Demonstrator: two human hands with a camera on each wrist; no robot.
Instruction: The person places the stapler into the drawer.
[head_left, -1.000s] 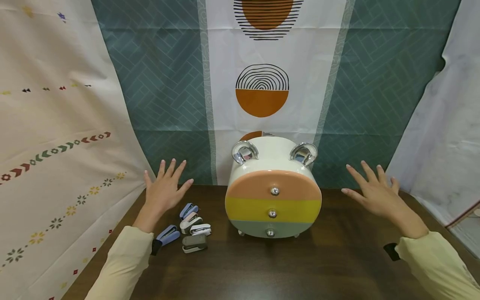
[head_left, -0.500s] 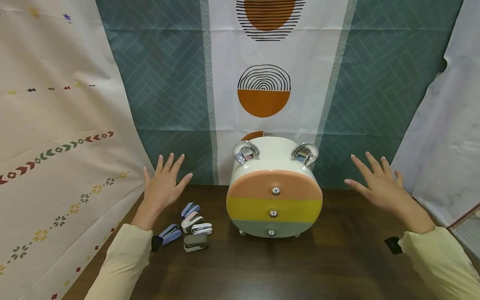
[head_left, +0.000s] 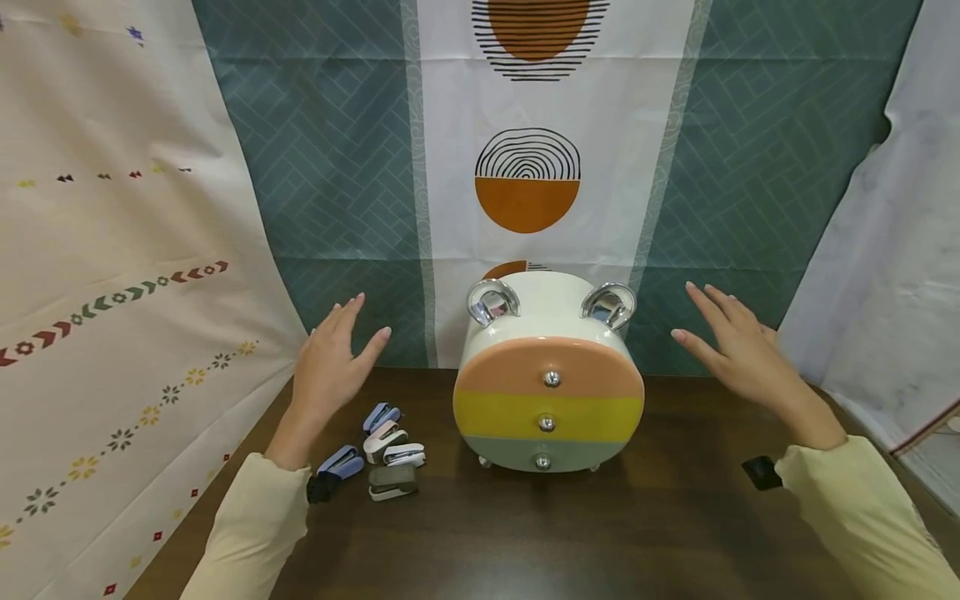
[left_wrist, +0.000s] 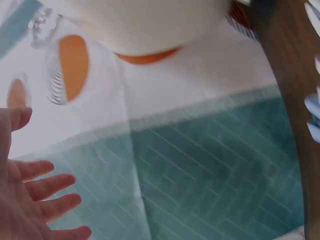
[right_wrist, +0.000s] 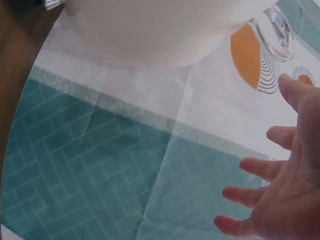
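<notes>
In the head view my left hand [head_left: 327, 373] hovers left of a small rounded cabinet, fingers extended and thumb apart, holding nothing. My right hand [head_left: 742, 354] is raised on the cabinet's right, its fingers also straight and bare of any object. Between them stands the cabinet [head_left: 549, 367], white-bodied with orange, yellow and green drawer fronts, round silver knobs and two chrome ear-like rings on top. Both wrist views show spread fingers and the white side of the cabinet [left_wrist: 145, 22]. Below my left hand lie several small staplers, among them a grey-green one [head_left: 392, 481].
The staplers beside it include a white one [head_left: 405, 454], a pink-white one [head_left: 385, 442] and two blue ones, one [head_left: 381, 417] at the back. A dark wood table [head_left: 525, 542] carries everything. Patterned cloth [head_left: 337, 167] hangs behind, with pale cloths at both sides.
Both hands have turned, palms now facing inward more, with the fingers drawn closer together. The right hand has shifted slightly left. The cabinet and staplers have stayed in place.
</notes>
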